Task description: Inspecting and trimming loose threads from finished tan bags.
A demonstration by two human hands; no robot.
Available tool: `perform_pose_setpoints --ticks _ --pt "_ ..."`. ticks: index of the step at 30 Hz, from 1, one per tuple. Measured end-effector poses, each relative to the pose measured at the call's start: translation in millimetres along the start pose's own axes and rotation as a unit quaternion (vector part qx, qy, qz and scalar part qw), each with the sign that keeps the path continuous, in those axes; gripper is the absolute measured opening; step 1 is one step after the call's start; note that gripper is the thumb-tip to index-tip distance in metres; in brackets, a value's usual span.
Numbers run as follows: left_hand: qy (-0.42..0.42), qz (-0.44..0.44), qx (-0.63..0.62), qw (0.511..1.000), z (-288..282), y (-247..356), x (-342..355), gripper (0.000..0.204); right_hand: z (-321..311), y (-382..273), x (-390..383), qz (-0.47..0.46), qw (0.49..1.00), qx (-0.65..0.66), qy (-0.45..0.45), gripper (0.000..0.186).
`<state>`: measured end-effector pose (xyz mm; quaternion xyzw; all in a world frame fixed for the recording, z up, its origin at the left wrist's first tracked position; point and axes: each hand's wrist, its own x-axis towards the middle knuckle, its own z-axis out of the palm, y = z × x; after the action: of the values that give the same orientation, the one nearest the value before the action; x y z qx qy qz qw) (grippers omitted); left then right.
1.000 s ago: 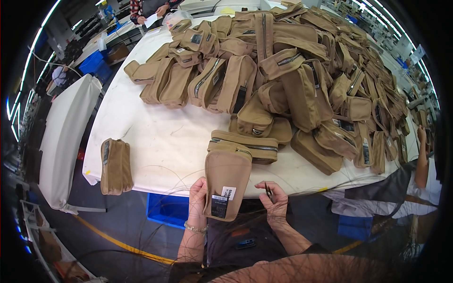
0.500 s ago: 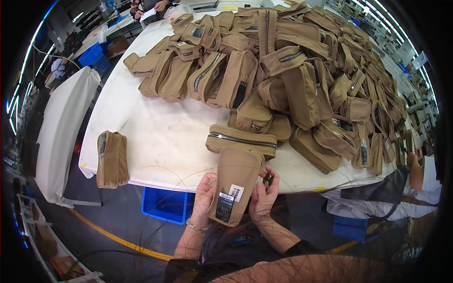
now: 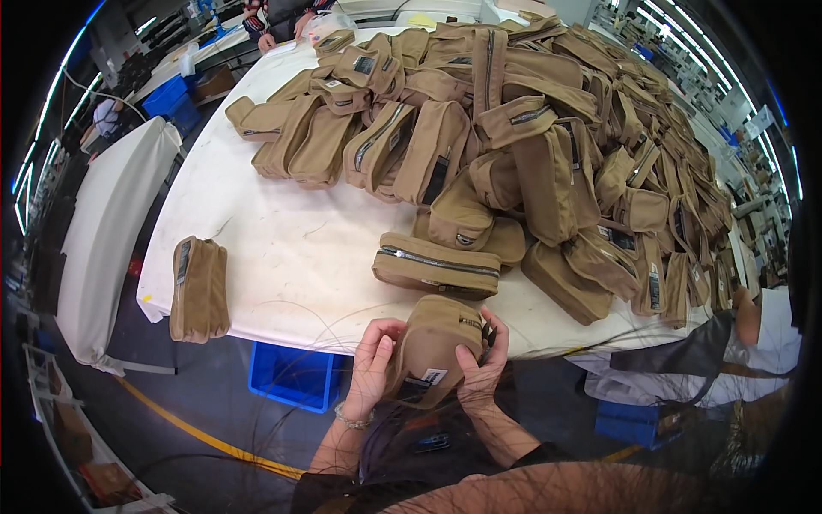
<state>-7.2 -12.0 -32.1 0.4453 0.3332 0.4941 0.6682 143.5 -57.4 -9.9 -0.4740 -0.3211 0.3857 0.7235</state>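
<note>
Just off the table's front edge, a brown fabric zip pouch (image 3: 435,343) is held tilted between my two hands. My left hand (image 3: 370,368) grips its left side, the thumb along the edge. On the right side, my right hand (image 3: 484,364) is closed on the pouch, thumb on its face and fingers behind. Something small and dark shows between the right fingers; its kind is not clear. A white label, partly folded from sight, sits low on the pouch. Right beyond it lies another brown pouch (image 3: 437,267) with its dark zipper facing me.
A large heap of brown pouches (image 3: 544,184) covers the back and right of the white-covered table (image 3: 274,257). Several pouches stand together (image 3: 199,291) at the left front. A blue bin (image 3: 293,377) is under the table edge. Another person's hands (image 3: 282,34) are at the far side.
The pouch in my hands has turned and tipped, so its face looks shorter and its label is partly hidden. My right thumb has moved onto its face.
</note>
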Motion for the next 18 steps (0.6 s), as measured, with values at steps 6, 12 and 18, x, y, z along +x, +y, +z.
perform_pose_setpoints --ticks 6,12,18 --pt "-0.033 0.198 0.332 0.922 24 61 12 0.028 -6 -6 -1 0.007 0.998 -0.059 -0.021 0.045" --pt "-0.097 0.137 0.365 0.916 11 57 21 0.018 -12 -18 9 0.063 0.989 -0.111 -0.069 0.037" --pt "-0.144 0.085 0.313 0.935 3 39 32 0.018 -16 -10 14 0.144 0.988 0.011 -0.049 0.023"
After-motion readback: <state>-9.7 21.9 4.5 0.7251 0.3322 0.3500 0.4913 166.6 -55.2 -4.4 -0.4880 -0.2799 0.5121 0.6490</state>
